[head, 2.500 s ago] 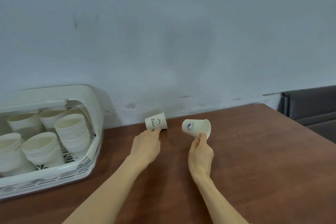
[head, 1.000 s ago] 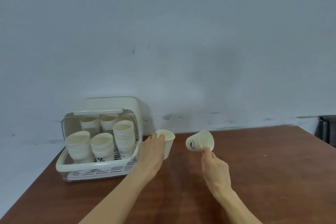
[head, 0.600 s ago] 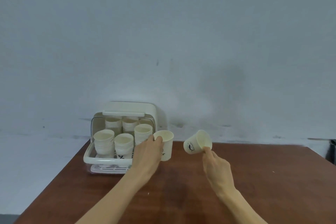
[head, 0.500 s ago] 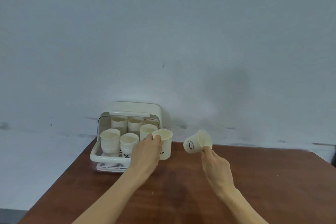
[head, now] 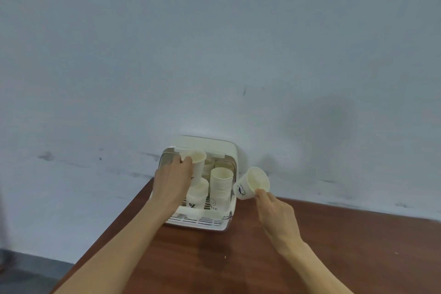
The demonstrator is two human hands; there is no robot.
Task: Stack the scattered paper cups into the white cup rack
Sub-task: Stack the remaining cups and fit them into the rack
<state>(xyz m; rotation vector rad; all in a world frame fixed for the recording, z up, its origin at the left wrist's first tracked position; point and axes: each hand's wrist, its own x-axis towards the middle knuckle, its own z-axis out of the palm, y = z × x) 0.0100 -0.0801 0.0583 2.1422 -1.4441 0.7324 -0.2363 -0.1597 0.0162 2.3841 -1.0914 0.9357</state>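
Nearest: 2 bare forearms reach up from the bottom edge over a reddish-brown table (head: pixel 334 258).

Right hand (head: pixel 276 217) — fingers curled, thumb and fingertips pinching the near rim of a paper cup with a blue print (head: pixel 250 184). This cup is in the air, tilted, mouth open toward the camera and up to the right, base pointing left. It sits just above and beyond the right hand's fingertips, just right of the rack's right wall; whether it touches that wall cannot be told.

Left hand (head: pixel 173 181) — further forward than the right, over the left part of the white cup rack (head: pixel 200 222). Its fingers wrap the side of a second, plain paper cup (head: pixel 197 164), held nearly upright with the mouth tilted slightly toward the camera. This cup is at the left hand's fingertips, to their right, above the front-left stack of cups (head: pixel 196 194).

Right of the left hand, inside the rack: a taller stack of nested cups (head: pixel 220 186), rims up, standing just beside the front-left stack. Behind these 2, more stacks (head: pixel 212 164) are partly seen, count unclear. Dark print shows low on the front stacks.

Beyond the hands: the rack's raised rounded lid (head: pixel 214 144) at the back, close against a pale blue-grey wall (head: pixel 214 43) with scuff marks.
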